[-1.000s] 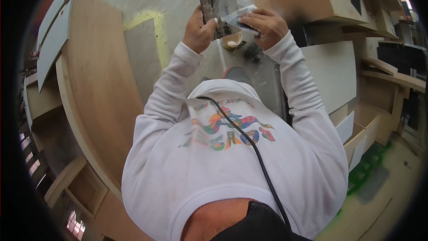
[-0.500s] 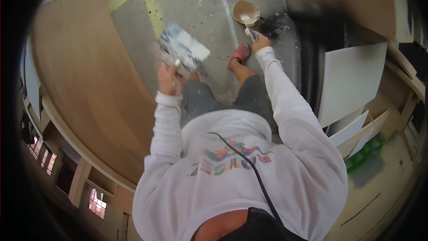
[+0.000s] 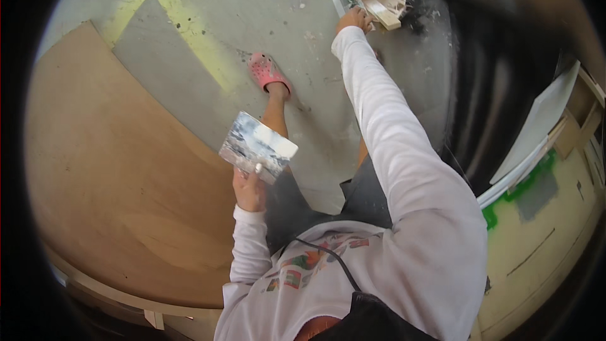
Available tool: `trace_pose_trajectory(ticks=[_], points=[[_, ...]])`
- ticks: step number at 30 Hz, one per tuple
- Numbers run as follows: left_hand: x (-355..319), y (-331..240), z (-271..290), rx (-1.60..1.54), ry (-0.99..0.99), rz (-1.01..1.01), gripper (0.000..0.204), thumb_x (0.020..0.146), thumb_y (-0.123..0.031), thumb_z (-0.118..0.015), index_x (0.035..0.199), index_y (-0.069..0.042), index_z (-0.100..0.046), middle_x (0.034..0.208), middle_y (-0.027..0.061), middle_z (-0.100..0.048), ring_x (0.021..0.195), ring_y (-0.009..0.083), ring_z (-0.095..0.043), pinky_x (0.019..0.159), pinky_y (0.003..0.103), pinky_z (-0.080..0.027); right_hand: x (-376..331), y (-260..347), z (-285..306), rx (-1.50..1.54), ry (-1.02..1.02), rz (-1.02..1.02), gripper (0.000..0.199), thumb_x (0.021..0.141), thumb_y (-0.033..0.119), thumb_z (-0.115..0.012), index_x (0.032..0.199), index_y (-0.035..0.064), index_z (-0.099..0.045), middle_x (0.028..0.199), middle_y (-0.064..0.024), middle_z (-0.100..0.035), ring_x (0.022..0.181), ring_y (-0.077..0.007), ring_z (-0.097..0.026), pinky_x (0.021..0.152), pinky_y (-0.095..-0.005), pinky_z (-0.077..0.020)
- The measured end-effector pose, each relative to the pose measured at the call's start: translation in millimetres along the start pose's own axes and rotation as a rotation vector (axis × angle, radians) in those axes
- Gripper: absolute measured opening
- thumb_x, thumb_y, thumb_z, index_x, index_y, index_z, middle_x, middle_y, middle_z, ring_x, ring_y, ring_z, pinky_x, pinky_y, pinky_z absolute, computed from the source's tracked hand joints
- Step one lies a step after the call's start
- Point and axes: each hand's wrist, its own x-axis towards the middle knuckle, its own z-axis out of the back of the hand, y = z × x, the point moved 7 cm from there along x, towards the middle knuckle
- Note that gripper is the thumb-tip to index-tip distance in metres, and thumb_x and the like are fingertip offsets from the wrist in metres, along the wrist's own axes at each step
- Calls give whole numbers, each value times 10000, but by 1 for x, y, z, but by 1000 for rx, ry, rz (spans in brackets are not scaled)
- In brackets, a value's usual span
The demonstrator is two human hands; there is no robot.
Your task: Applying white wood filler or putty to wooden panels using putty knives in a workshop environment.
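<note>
My left hand grips a flat, roughly rectangular board smeared with white and grey-blue paste, its thumb on the near edge. It is held above my left thigh. Reaching far forward, my right hand is closed at the near left rim of an open bucket. The bucket has a pale, crusted inside and a yellow-green patch on its outer wall. Beside my fingers, a pale flat strip with white on it lies over the rim. Whatever my right fingers hold is mostly hidden.
A large curved brown wooden panel fills the left side. On the stained concrete floor lies a grey sheet. My pink clog stands between panel and bucket. Black sheeting and white boards stand at right.
The view has shifted, and my right arm stretches farther forward, with its hand now at the bucket's left rim. The slim tool seen in that hand before no longer shows clearly. The left-hand board is steadier.
</note>
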Motion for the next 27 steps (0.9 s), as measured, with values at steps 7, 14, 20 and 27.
trace_pose_trajectory(ticks=[7, 14, 20, 27], points=[[3, -25, -42, -23, 148, -45, 439, 778, 10, -497, 1182, -14, -327, 1108, 90, -452, 1012, 185, -454, 860, 312, -367, -17, -66, 51, 53, 335, 202, 433, 671, 100, -516, 1096, 34, -459, 1116, -131, -492, 1069, -275, -428, 910, -324, -317], [-63, -71, -87, -237, 390, -83, 344, 774, -5, -510, 1090, -42, -380, 1042, 84, -490, 924, 188, -507, 744, 314, -442, -149, -92, 222, 1083, -112, 399, 446, 584, -58, -501, 1018, 41, -490, 920, -74, -550, 863, -165, -515, 791, -276, -400], [-118, -65, -85, -289, 516, -147, 227, 784, -97, -554, 996, -74, -477, 899, 37, -558, 816, 158, -552, 710, 287, -472, -285, -95, 230, 1964, 465, 147, 261, 727, -40, -511, 974, 30, -465, 838, -95, -558, 754, -177, -562, 667, -284, -475], [-133, -66, -83, -84, 642, -221, 208, 775, -98, -567, 957, -45, -482, 865, 45, -555, 753, 143, -552, 667, 268, -478, -410, -67, 284, 2156, 396, 419, 255, 774, 5, -477, 1023, -1, -420, 892, -83, -548, 748, -171, -565, 659, -287, -487]])
